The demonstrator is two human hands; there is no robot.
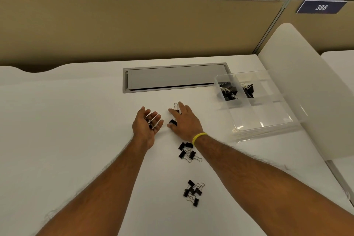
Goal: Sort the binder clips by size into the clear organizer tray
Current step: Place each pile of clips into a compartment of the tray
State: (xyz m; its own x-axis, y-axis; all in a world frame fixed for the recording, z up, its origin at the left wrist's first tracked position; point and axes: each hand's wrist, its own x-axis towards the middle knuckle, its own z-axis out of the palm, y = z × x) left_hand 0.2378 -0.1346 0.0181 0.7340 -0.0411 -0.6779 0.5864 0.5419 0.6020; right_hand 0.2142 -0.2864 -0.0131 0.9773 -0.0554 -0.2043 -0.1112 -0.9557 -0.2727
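Observation:
My left hand (147, 126) lies palm up on the white desk, cupped around a few small black binder clips (149, 123). My right hand (183, 119) rests palm down just to its right, fingers spread over two black clips (173, 121) on the desk, gripping neither. Two loose heaps of black clips lie nearer me: one heap (188, 151) by my right wrist, another heap (193, 192) lower down. The clear organizer tray (268, 120) stands at the right, with clips in its two far compartments (229, 91), and its near compartments hold nothing.
A grey cable hatch (172, 78) is set into the desk behind my hands. A beige partition runs along the back edge. A white curved divider (310, 90) rises right behind the tray.

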